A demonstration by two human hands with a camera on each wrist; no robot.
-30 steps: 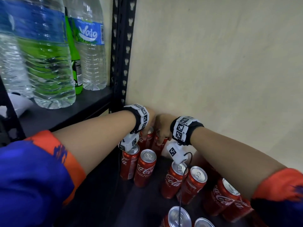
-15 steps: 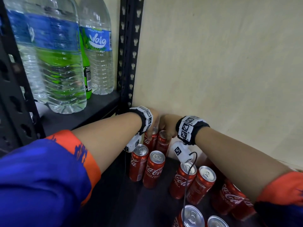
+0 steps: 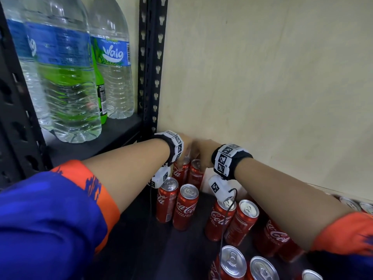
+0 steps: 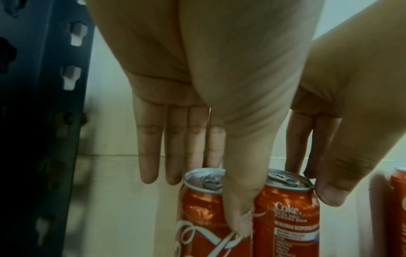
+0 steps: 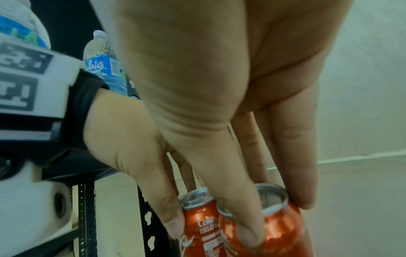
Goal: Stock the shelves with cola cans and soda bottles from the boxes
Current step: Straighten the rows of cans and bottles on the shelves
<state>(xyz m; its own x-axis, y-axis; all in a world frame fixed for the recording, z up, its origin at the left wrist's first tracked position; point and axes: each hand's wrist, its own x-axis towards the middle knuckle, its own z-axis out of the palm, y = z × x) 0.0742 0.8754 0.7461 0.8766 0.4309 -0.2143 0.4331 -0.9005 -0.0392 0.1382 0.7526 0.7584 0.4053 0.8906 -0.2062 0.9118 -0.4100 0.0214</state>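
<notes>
Two red cola cans stand side by side at the back of the dark lower shelf (image 3: 141, 229), against the beige wall. My left hand (image 3: 186, 146) pinches the top of the left can (image 4: 202, 217), thumb in front and fingers behind the rim. My right hand (image 3: 203, 152) grips the right can (image 5: 281, 226) the same way, its thumb pressed on the can's front. In the left wrist view my left hand (image 4: 226, 191) and the right can (image 4: 285, 217) sit close together. The can bases are hidden.
Several more cola cans (image 3: 185, 207) stand in pairs in front and to the right on the same shelf. Large water bottles (image 3: 68, 81) and a green soda bottle (image 3: 99, 77) stand on the higher shelf at left. A black perforated upright (image 3: 151, 63) rises beside the hands.
The head view has shifted slightly to the right and closer. Both hands stay on the tops of the two back cans, which remain against the wall.
</notes>
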